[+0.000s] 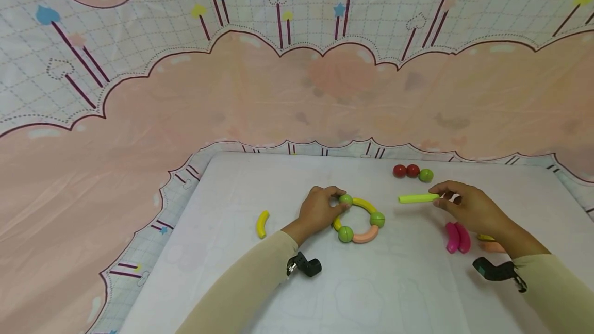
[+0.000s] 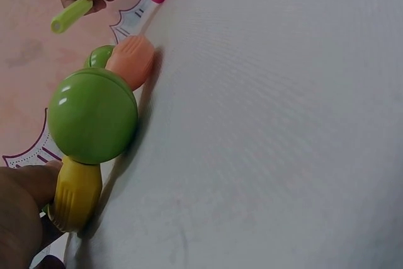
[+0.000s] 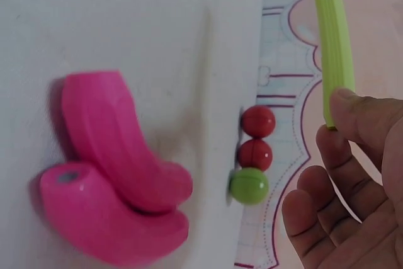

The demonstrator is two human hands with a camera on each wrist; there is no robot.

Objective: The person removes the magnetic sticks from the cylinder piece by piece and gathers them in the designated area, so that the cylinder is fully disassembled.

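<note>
A ring made of green balls joined by curved sticks lies on the white table [image 1: 399,293]. It has a curved yellow stick [image 1: 364,203] at the top and an orange one [image 1: 366,235] at the bottom. My left hand [image 1: 320,207] holds its upper left green ball [image 1: 345,198] between thumb and fingers. Beside that hand, another yellow stick [image 2: 77,196] runs down to the large near green ball [image 2: 93,116]. My right hand [image 1: 473,207] pinches one end of a light green straight stick [image 3: 335,48] between thumb and index finger, raised to the right of the ring.
Left of the ring lies a loose curved yellow stick [image 1: 262,224]. Two pink curved sticks [image 3: 116,218] lie below my right hand, with an orange stick [image 1: 492,247] partly hidden by the forearm. Two red balls [image 1: 406,170] and a green ball [image 1: 426,175] line the back.
</note>
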